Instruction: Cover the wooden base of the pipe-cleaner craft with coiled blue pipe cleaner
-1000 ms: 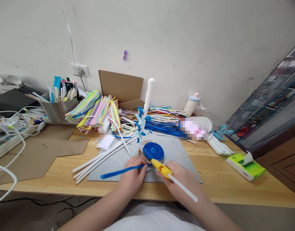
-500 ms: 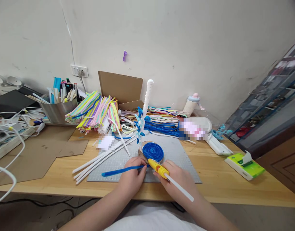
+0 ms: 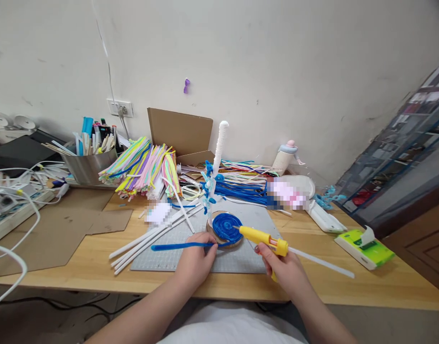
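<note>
My left hand (image 3: 197, 255) pinches a blue pipe cleaner (image 3: 169, 247) whose tail sticks out to the left. Its other end runs into a flat blue spiral (image 3: 227, 226) lying on a round wooden disc (image 3: 213, 236). My right hand (image 3: 282, 265) is closed around a yellow glue gun (image 3: 262, 237) with a long white glue stick (image 3: 323, 263) coming out of its back. The gun's nozzle points left, over or at the right edge of the spiral. A white fuzzy post (image 3: 219, 148) with blue flower-like pieces (image 3: 208, 186) rises upright behind the spiral.
Under the disc lies a grey cutting mat (image 3: 162, 263). White sticks (image 3: 147, 241) lie at its left. Behind are bundled pastel pipe cleaners (image 3: 144, 167), blue pipe cleaners (image 3: 240, 190) and a cardboard box (image 3: 179, 134). A tissue pack (image 3: 366, 251) sits at the right.
My right hand has moved right with the glue gun, whose body now lies more level. My left hand stays nearly in place on the pipe cleaner, and more of the spiral's front edge shows.
</note>
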A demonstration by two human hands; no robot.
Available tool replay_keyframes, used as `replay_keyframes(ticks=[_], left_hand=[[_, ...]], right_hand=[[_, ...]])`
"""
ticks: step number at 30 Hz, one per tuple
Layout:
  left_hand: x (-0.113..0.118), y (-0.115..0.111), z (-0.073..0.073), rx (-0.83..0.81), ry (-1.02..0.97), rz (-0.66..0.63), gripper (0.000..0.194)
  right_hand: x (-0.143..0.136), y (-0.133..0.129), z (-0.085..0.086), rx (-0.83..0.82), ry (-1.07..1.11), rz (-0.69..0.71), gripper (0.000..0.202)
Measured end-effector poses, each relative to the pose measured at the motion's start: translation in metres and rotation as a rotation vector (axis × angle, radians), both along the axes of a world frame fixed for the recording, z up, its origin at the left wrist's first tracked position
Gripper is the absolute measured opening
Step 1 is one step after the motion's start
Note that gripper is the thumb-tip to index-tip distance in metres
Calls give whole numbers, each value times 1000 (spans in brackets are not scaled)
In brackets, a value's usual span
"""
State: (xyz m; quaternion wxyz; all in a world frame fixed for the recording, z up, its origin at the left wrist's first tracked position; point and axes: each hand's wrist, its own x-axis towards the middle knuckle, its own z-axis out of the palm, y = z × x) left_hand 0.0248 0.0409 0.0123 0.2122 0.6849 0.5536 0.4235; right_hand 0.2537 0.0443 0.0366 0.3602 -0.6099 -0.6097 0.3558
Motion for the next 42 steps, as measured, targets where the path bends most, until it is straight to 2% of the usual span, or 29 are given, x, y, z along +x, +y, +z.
replay_keyframes(ticks=[3,8,13,17,22,25,28,34,39,42], left_hand=[[-2,8,3,-66,23,33,8],[-3,22,6,-234,-12,119,5],[-5,36,9,-268,-50,110,5],[-7,46,8,-230,-79,124,6],[-10,50,2,-215,-114,114,6],[-10,52,0,-217,-127,95,5],[-10,53,2,-209,-136,95,8],[-9,51,2,-171,-155,113,15],[1,36,-2,-117,-148,96,16],[7,27,-6,-65,-109,83,12]], right_hand=[[11,7,-2,-147,271,-28,44],[21,20,-10,-210,702,-102,33],[32,36,-24,-278,823,-103,17],[42,49,-23,-445,963,-116,13],[48,59,-12,-670,1224,57,22],[50,62,-9,-766,1179,170,24],[53,67,-10,-771,1111,214,23],[66,88,-14,-669,1021,67,21],[71,98,-13,-546,643,34,33],[70,101,-11,-512,508,11,41]])
